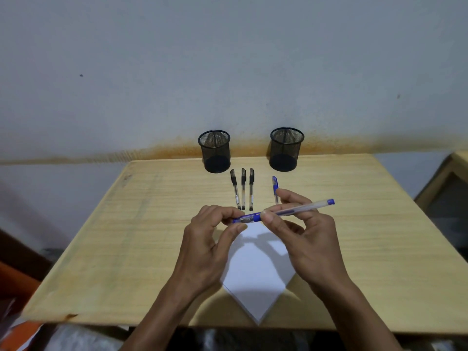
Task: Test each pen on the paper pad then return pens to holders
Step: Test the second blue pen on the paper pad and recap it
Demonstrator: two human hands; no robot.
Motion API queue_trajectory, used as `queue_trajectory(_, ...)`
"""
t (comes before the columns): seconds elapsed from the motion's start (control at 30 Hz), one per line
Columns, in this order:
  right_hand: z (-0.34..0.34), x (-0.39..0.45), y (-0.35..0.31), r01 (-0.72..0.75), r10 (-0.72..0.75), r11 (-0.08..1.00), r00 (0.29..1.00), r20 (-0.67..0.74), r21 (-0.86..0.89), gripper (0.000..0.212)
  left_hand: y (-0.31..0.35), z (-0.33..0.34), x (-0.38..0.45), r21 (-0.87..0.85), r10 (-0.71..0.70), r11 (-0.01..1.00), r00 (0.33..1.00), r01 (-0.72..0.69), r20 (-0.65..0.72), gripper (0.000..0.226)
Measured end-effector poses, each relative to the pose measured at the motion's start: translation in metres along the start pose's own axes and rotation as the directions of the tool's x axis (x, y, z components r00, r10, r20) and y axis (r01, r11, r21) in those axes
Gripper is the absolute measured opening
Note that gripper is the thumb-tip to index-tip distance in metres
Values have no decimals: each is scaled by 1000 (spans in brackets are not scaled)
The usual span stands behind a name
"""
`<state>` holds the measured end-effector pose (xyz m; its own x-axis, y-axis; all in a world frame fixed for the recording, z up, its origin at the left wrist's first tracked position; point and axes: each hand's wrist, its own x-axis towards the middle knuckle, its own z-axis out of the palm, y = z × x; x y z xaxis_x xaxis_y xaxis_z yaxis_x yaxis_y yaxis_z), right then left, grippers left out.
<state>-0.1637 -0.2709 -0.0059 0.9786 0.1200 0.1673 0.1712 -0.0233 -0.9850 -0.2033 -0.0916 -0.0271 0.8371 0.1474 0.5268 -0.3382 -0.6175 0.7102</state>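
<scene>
Pale wood desk against a grey wall carries two black mesh holders, three black pens and one blue pen. Above the white paper pad, the left hand pinches the cap end of another blue pen, while the right hand grips its barrel.

Two bare forearms, no sleeves, left hand, right hand
</scene>
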Motion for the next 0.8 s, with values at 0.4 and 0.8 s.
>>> queue_trajectory(0.4, -3, 6, 12, -61, 66, 987, 997, -28, 149, 21, 11, 3, 15, 71, 102, 992, 995, -103, 17, 14)
queue_trajectory(0.8, -32, 27, 13, 295, -253, 674, 954, 164, -677, 16, -8, 5, 43, 155, 102, 981, 988, -120, 119, 17)
